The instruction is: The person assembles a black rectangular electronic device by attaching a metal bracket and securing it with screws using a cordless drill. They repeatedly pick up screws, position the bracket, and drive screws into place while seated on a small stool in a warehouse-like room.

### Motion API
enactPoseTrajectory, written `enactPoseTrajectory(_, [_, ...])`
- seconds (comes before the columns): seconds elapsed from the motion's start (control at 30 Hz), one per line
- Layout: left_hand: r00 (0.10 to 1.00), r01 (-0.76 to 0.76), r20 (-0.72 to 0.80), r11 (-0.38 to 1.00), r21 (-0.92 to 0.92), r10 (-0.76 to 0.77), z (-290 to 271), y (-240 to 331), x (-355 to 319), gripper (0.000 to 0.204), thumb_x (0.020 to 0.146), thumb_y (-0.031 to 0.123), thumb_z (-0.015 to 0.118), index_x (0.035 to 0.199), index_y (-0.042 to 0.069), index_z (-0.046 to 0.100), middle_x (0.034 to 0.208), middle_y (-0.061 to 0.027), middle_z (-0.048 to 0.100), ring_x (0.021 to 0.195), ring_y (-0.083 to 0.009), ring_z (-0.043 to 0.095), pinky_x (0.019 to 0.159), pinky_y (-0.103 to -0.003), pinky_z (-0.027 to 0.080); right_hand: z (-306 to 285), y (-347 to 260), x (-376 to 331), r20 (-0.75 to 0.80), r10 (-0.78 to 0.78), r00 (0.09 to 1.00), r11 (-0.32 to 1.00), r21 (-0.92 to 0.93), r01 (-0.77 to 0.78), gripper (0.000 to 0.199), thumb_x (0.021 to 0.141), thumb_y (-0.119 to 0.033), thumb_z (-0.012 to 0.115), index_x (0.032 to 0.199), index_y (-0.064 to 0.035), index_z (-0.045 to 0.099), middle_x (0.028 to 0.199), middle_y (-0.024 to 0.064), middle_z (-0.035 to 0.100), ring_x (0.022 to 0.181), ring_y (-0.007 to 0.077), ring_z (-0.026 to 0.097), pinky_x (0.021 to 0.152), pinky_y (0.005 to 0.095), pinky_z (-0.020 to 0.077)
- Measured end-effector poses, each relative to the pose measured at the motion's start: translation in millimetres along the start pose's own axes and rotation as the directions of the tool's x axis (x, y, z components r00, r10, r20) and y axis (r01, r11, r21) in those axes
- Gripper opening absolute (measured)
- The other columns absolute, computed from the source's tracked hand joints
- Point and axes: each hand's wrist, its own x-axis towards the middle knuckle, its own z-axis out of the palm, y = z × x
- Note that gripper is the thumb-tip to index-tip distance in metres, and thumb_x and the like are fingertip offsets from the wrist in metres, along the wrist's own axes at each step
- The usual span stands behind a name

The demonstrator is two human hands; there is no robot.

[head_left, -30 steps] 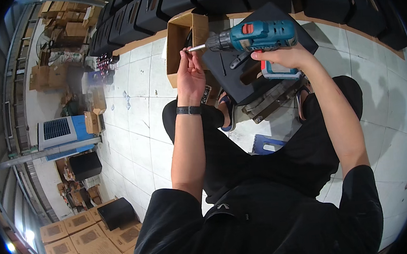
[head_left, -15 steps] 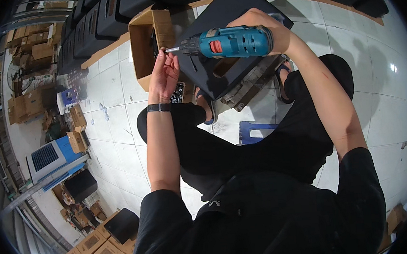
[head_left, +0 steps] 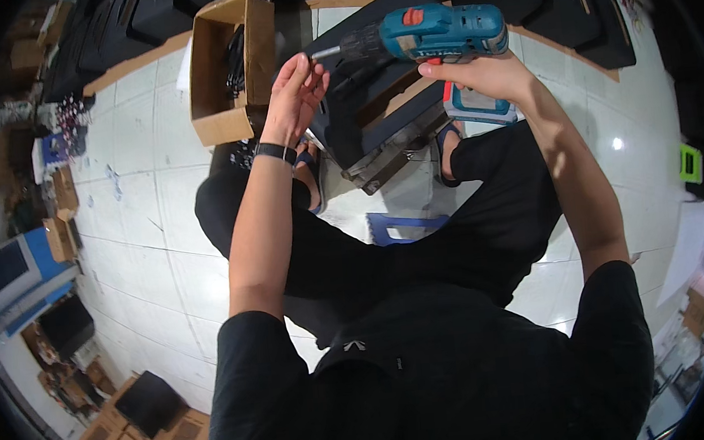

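Drill [head_left: 440, 31] held aloft above a black box [head_left: 337, 130], body level with the upper part of the view. Long axis runs close to the 3-to-9 line, nose at 9, tip dipping slightly toward 8.

Right hand [head_left: 494, 76]: fingers wrapped about the drill's handle, one digit laid along the underside near the red trigger; whether the trigger is pressed, cannot tell. Battery [head_left: 476, 109] sits below the grip, toward 6.

Left hand [head_left: 297, 96]: thumb and forefinger pinched at the end of the bit [head_left: 326, 53], other fingers loosely curled. A small dark piece [head_left: 309, 59] seems caught there, perhaps a screw; too small to be sure.

Key relation: seen from the left hand, the bit lies at 1 o'clock and the drill's body between 2 and 3, nose facing the pinch. Left is the nearer hand to the tip; right has the rear end. Fingertips and tip look to be touching or just beside; contact itself unclear.

Around: open carton [head_left: 221, 129] with black cables [head_left: 234, 60] inside, at 10 from the left hand. Box at 3, its cut opening below the drill. Blue stool [head_left: 382, 230] at 5, on the tiles, near the feet.
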Motion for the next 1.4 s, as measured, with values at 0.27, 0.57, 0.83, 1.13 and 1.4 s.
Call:
enactPoseTrajectory(0.27, [0.966, -0.251, 0.095, 0.793, 0.555, 0.24, -27.5, -1.7, 9.8, 0.022, 0.099, 0.02, 0.073, 0.107, 0.0, 0.077, 0.101, -0.0049, 0.074, 0.091, -0.0118, 0.066, 0.086, -0.028, 0.055, -4.2, -30.8, 10.9, 0.043, 0.09, 0.995, 0.996, -0.031, -0.089, 0.034, 0.085, -0.04, 0.083, 0.092, -0.0082, 0.074, 0.066, -0.0007, 0.061, 0.058, 0.0079, 0.056, 0.058, 0.025, 0.046])
enactPoseTrajectory(0.57, [0.829, -0.466, 0.445, -0.023, 0.885, 0.337, -37.3, -25.2, -1.2, 0.024, 0.088, 0.016, 0.075, 0.11, 0.008, 0.075, 0.111, -0.0066, 0.072, 0.109, -0.0316, 0.062, 0.095, -0.039, 0.048, 19.9, -49.8, 41.9, 0.137, 0.18, 0.974, 0.983, -0.049, -0.175, 0.027, 0.087, -0.025, 0.083, 0.097, -0.0055, 0.068, 0.064, -0.0017, 0.057, 0.051, 0.0063, 0.052, 0.048, 0.0236, 0.041])
enactPoseTrajectory(0.83, [0.868, -0.373, 0.385, -0.102, 0.922, 0.314, -47.4, -45.5, -5.2, 0.027, 0.084, 0.013, 0.078, 0.11, 0.01, 0.076, 0.114, -0.0054, 0.072, 0.11, -0.0326, 0.06, 0.098, -0.042, 0.049, 43.1, -55.1, 48.9, 0.154, 0.158, 0.975, 0.982, -0.125, -0.139, 0.036, 0.082, -0.025, 0.083, 0.104, -0.0007, 0.067, 0.063, 0.0037, 0.062, 0.049, 0.011, 0.057, 0.049, 0.0274, 0.0474])
enactPoseTrajectory(1.13, [0.85, -0.402, 0.398, -0.062, 0.913, 0.345, -48.3, -50.7, -0.8, 0.026, 0.084, 0.011, 0.077, 0.109, 0.01, 0.077, 0.113, -0.0059, 0.073, 0.107, -0.0327, 0.061, 0.097, -0.042, 0.049, 45.8, -53.8, 52.8, 0.128, 0.173, 0.977, 0.962, -0.236, -0.139, 0.049, 0.081, -0.031, 0.084, 0.112, 0.0026, 0.068, 0.072, 0.0099, 0.07, 0.053, 0.0145, 0.063, 0.056, 0.0292, 0.0538])
enactPoseTrajectory(1.4, [0.823, -0.398, 0.412, -0.12, 0.909, 0.391, -42.2, -51.2, -0.3, 0.022, 0.081, 0.015, 0.083, 0.102, 0.009, 0.079, 0.107, -0.0046, 0.074, 0.1, -0.0316, 0.063, 0.09, -0.041, 0.052, 47.4, -55.1, 53.2, 0.129, 0.135, 0.982, 0.953, -0.289, -0.093, 0.049, 0.08, -0.034, 0.083, 0.109, 0.0031, 0.07, 0.074, 0.0121, 0.071, 0.057, 0.0169, 0.067, 0.059, 0.0306, 0.0571])
